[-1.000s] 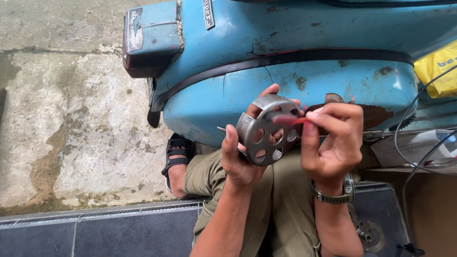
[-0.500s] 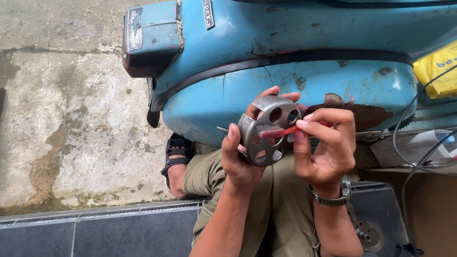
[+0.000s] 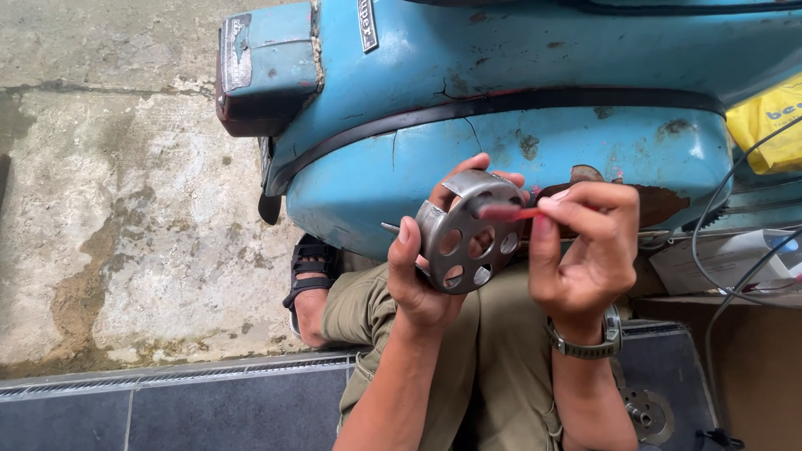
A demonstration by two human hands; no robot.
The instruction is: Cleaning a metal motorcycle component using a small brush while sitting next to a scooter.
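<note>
My left hand [image 3: 422,276] grips a round grey metal drum [image 3: 468,234] with several round holes in its face, held up in front of a worn light-blue scooter body [image 3: 501,100]. My right hand [image 3: 589,250], with a wristwatch [image 3: 585,342] on its wrist, pinches a thin red tool [image 3: 510,213] whose tip rests at the drum's upper right edge. A thin metal pin [image 3: 390,226] sticks out from behind the drum on the left. Both hands hover above my lap in olive trousers.
A sandalled foot [image 3: 309,276] rests on stained concrete [image 3: 125,209] at the left. A dark tiled step [image 3: 167,409] runs along the bottom. A yellow bag [image 3: 769,125], cables [image 3: 735,242] and a white box [image 3: 718,259] lie at the right. A small metal part [image 3: 645,413] sits bottom right.
My right hand has shifted slightly left and the drum has turned a little in my left hand; the red tool's tip now sits on the drum's upper edge.
</note>
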